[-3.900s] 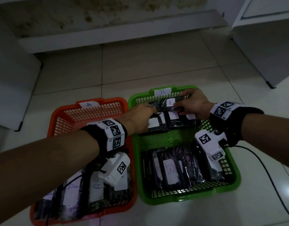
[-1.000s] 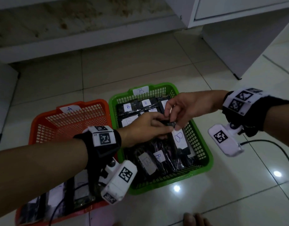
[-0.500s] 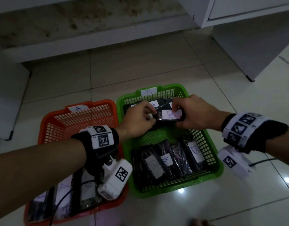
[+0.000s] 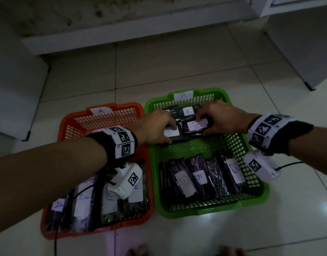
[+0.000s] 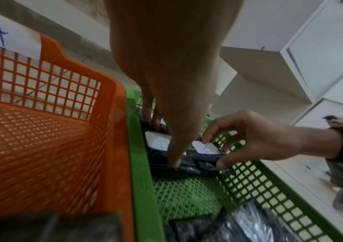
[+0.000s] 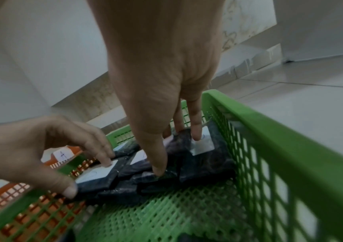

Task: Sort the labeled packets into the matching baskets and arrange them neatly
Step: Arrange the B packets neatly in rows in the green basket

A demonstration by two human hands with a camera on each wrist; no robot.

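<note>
The green basket (image 4: 210,209) carries a B tag and the orange basket (image 4: 96,231) an A tag. At the far end of the green basket my right hand (image 4: 202,126) grips a dark packet labeled B (image 4: 196,125), fingers on its label and thumb on its near edge (image 6: 160,170). Beside it my left hand (image 4: 172,134) pinches the neighbouring packet (image 4: 171,133), a finger on its white label (image 6: 96,173). Another B packet (image 4: 188,111) lies behind them. A row of B packets (image 4: 199,178) fills the green basket's near end. A packets (image 4: 83,200) lie in the orange basket.
The baskets stand side by side on a pale tiled floor. A white cabinet (image 4: 306,43) rises at the right, another (image 4: 15,80) at the left, with a low wall ledge (image 4: 131,34) behind. A black cable (image 4: 291,164) trails from my right wrist. Toes (image 4: 138,251) show at the bottom.
Both hands carried a B packet from the near row up to the far end of the green basket and lowered it there. My left hand shifted onto the neighbouring packet.
</note>
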